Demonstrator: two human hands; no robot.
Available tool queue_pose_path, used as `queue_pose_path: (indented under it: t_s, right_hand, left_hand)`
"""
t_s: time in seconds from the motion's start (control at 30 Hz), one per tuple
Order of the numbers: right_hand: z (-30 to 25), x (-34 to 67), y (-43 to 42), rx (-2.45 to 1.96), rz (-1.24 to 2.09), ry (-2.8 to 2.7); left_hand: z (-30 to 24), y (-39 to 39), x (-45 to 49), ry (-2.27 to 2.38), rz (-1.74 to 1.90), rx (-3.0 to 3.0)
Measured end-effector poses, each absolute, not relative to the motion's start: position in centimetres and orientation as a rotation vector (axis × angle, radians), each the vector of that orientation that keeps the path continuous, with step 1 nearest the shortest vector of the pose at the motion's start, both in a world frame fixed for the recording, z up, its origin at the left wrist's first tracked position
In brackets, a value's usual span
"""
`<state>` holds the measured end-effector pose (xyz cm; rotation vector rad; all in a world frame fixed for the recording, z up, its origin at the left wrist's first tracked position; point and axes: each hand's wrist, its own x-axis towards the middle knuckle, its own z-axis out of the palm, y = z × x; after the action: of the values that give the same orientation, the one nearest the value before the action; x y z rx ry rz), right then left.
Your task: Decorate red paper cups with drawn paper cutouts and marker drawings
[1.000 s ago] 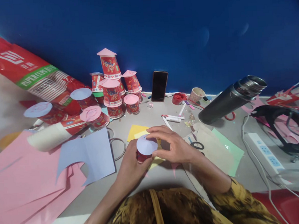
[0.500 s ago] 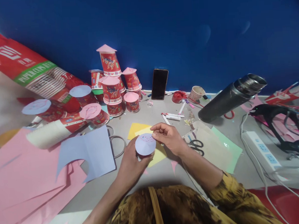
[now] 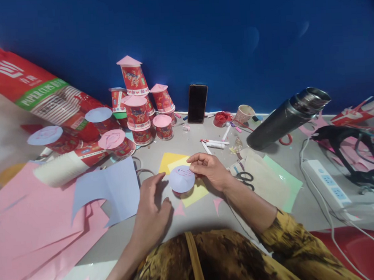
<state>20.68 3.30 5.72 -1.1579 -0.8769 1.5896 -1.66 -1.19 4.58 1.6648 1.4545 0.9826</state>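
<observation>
A pale lavender paper disc (image 3: 182, 180) with pink and dark marks tops a red paper cup (image 3: 182, 194), mostly hidden beneath it. My right hand (image 3: 209, 169) pinches the disc's right edge between thumb and fingers. Left of the cup, my left hand (image 3: 153, 207) is open, fingers apart and touching nothing. Yellow sheets (image 3: 193, 196) lie under and behind the cup. Pink paper scraps (image 3: 218, 205) are on the near side. Black-handled scissors (image 3: 245, 178) rest beyond my right wrist.
Stacked red cups with pink cones (image 3: 137, 113) stand at back left, near a bag of paper cups (image 3: 54, 97). A phone (image 3: 198, 103) leans on the blue wall. A dark flask (image 3: 287, 119) tilts at right. Blue paper (image 3: 120, 188) and pink sheets (image 3: 36, 225) cover the left; a power strip (image 3: 329, 182) lies right.
My left hand has let go of the cup and drawn back to the left, its fingers spreading. My right hand stays at the disc's edge.
</observation>
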Motion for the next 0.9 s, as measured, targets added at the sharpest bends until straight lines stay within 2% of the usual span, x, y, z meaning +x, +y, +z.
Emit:
queue_pose_path:
  t_s: [0.33, 0.9]
  right_hand:
    - [4.7, 20.5, 3.3, -1.152, 1.638, -0.859]
    - [4.5, 20.5, 3.4, -1.124, 1.659, -0.886]
  left_hand:
    - [6.7, 0.0, -0.8, 1.261, 0.826, 1.145]
    - [7.0, 0.4, -0.1, 1.236, 0.898, 1.004]
